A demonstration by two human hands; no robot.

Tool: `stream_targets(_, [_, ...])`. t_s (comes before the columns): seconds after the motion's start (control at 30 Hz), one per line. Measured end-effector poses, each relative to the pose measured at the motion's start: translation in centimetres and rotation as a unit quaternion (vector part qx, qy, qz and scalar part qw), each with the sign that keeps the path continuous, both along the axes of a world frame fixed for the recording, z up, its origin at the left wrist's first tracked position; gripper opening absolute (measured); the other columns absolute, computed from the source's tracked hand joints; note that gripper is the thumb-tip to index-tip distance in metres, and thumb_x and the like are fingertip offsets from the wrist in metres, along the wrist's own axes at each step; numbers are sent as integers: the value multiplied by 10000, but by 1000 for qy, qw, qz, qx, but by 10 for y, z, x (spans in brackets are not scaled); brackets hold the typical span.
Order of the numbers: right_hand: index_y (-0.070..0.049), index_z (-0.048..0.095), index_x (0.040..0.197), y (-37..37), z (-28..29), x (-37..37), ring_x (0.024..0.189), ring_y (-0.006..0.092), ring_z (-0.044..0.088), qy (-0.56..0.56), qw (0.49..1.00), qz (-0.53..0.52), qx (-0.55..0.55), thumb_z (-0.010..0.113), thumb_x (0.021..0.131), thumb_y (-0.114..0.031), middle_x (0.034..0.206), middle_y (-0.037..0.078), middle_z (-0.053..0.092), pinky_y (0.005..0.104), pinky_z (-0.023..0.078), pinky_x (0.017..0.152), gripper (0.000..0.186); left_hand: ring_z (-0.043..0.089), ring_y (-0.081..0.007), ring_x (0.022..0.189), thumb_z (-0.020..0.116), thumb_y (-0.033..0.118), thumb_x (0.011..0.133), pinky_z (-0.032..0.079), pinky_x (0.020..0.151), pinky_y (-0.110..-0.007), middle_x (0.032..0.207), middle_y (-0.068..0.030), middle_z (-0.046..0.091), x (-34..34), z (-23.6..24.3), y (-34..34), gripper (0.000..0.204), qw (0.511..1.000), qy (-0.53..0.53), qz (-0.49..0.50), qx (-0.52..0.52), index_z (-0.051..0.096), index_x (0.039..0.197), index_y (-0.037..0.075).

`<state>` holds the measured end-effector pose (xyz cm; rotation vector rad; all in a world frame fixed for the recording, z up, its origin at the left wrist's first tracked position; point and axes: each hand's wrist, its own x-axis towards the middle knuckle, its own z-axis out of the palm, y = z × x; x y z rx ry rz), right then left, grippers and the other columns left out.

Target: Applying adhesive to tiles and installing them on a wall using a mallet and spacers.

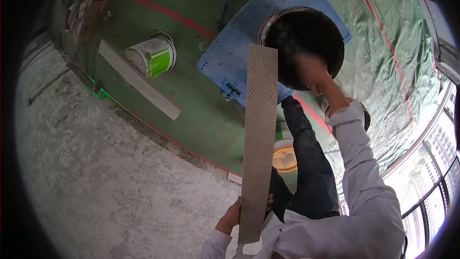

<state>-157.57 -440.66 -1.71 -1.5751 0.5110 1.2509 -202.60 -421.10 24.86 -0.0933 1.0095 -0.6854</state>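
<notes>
My left hand (232,213) grips the lower part of a long narrow board (261,124), whose upward face carries grey adhesive combed into curved ridges. The board stretches upward to the left edge of a large dark bucket (327,19). My right hand (314,69) reaches into that bucket's opening; it is smeared by motion, so its fingers and anything in them cannot be made out. The bucket stands on a blue plastic platform (230,52) with bolt-like studs.
A second plank (139,79) lies slanted beside a white-and-green bucket (155,55). A yellow-lidded bucket (284,158) is near my legs, another (362,115) under my right forearm. A pale wall (96,163) runs along the lower left, windows (426,182) at right.
</notes>
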Motion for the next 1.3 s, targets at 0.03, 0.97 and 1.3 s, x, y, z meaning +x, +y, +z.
stream_targets(0.03, [-84, 625, 1186, -12, 16, -3, 487, 109, 489, -16, 1000, -22, 11, 589, 1133, -382, 752, 6, 537, 316, 416, 418, 305, 411, -410, 1588, 426, 816, 1018, 310, 1335, -562, 1757, -250, 331, -3, -8, 0, 1121, 1000, -13, 3, -4, 164, 1740, -1])
stream_targets(0.97, [-42, 615, 1311, 48, 200, -187, 486, 119, 519, -198, 971, -125, -58, 601, 1124, -244, 698, 40, 549, 322, 462, 455, 276, 495, -451, 1517, 294, 763, 1092, 405, 1260, -628, 1687, -263, 443, -65, -131, 69, 957, 992, -102, 23, -75, 291, 1721, 42])
stream_targets(1.3, [14, 711, 1068, 1, -25, 20, 933, 398, 777, -381, 734, 486, -282, 611, 1013, -195, 959, 247, 777, 541, 624, 859, 238, 467, -454, 1540, 489, 832, 986, 376, 1288, -618, 1720, -263, 392, -68, -108, 56, 1126, 998, -60, -15, -24, 245, 1728, 22])
